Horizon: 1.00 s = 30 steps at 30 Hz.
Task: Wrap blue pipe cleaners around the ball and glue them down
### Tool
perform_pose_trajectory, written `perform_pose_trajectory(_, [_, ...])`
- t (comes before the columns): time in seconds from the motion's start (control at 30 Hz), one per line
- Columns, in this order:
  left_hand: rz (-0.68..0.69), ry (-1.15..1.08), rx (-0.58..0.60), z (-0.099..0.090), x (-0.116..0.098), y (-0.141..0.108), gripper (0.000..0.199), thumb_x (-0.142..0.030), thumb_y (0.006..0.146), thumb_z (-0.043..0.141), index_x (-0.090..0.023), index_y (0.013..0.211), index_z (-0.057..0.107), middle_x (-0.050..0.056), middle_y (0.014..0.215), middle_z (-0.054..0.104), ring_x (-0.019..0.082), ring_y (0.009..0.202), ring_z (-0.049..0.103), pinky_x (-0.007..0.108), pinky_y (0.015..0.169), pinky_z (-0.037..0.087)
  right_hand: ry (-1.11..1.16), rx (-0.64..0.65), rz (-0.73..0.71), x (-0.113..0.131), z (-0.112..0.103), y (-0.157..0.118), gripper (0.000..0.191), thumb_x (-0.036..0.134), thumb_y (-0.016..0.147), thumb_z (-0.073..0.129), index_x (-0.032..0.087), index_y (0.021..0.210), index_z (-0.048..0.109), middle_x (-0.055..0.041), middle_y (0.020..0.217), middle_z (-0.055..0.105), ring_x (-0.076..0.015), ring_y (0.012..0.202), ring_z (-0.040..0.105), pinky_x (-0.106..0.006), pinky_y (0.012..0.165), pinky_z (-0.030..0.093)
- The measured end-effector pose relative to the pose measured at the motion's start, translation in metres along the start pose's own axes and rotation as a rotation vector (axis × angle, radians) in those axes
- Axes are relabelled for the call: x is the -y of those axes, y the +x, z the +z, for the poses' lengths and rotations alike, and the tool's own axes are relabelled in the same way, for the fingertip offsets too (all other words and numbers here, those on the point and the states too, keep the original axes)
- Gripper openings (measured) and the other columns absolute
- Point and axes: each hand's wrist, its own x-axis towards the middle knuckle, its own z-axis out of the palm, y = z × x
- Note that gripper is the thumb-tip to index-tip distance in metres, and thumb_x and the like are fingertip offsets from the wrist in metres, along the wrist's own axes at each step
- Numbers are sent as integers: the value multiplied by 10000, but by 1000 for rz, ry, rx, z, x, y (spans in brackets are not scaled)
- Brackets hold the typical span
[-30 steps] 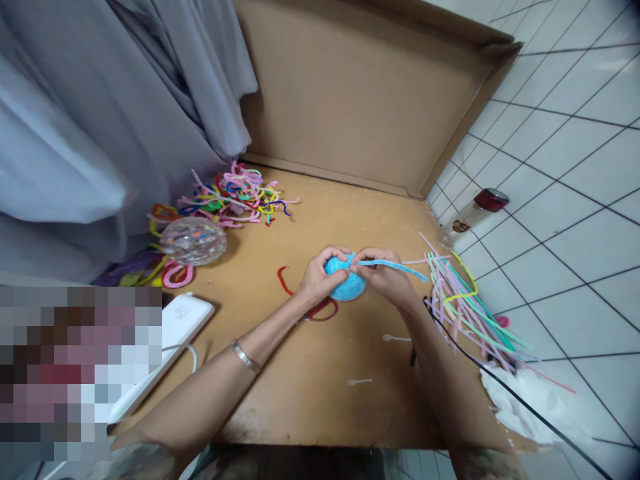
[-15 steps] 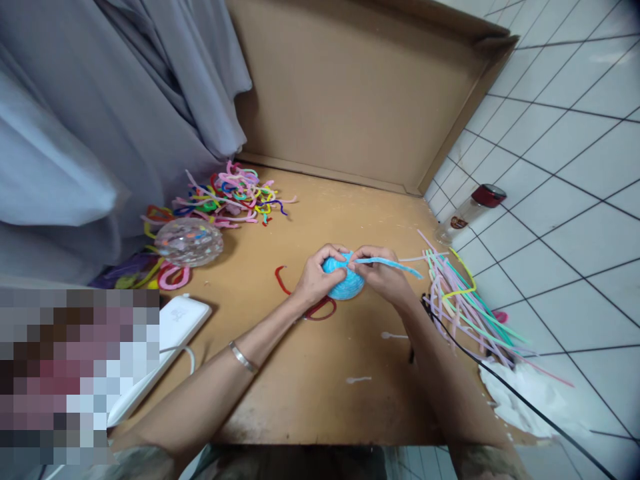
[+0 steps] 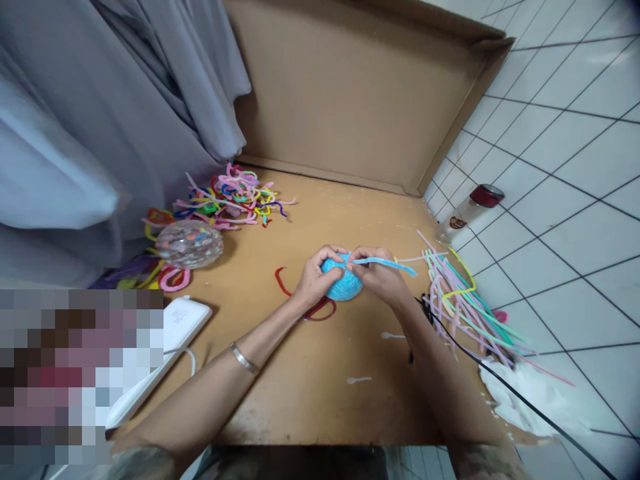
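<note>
Between my hands, over the middle of the table, is a round blue coil of pipe cleaner (image 3: pixel 344 287). My left hand (image 3: pixel 320 272) grips its left side, thumb across the front and fingers over the top. At the upper right of the coil, my right hand (image 3: pixel 381 272) pinches a loose blue pipe cleaner (image 3: pixel 385 263), whose free end sticks out to the right. Just below my left hand shows a red loop (image 3: pixel 325 312), probably a scissors handle, partly hidden. A short red pipe cleaner (image 3: pixel 281 283) lies left of the hand.
A tangle of coloured pipe cleaners (image 3: pixel 237 197) and a clear bowl (image 3: pixel 189 245) stand at back left, a white power strip (image 3: pixel 183 320) nearer. Straight pastel pipe cleaners (image 3: pixel 460 303), a clear bottle (image 3: pixel 457 223), a black cable (image 3: pixel 493 380) and white tissue (image 3: pixel 525 397) are at right.
Hands and coil stay nearly in place, with a very slight shift to the left. The free end of the blue pipe cleaner has moved a little left.
</note>
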Motion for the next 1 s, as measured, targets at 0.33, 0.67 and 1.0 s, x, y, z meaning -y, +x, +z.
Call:
perform_pose_trajectory(0.33, [14, 38, -3, 0, -1, 0, 87, -222, 671, 592, -181, 743, 565, 87, 1040, 671, 220, 1028, 623, 386, 923, 478, 28, -2, -3, 0, 1, 0, 75, 242, 711, 618, 202, 655, 647, 17, 557, 563, -117, 540, 446, -253, 560, 311])
perform_pose_trajectory(0.67, [16, -5, 8, -3, 2, 0, 106, -238, 671, 595, -180, 755, 568, 92, 1050, 677, 224, 1043, 623, 399, 939, 468, 27, 26, 10, 3, 1, 0, 68, 220, 713, 592, 193, 675, 642, 13, 584, 574, -119, 563, 462, -248, 559, 307])
perform_pose_trajectory(1.0, [33, -9, 1, -5, 7, 2, 105, -256, 697, 610, -177, 749, 565, 94, 1047, 669, 226, 1054, 618, 397, 948, 459, 81, 30, 40, 5, 2, 4, 42, 225, 686, 596, 190, 668, 612, 6, 602, 576, -129, 580, 482, -257, 567, 339])
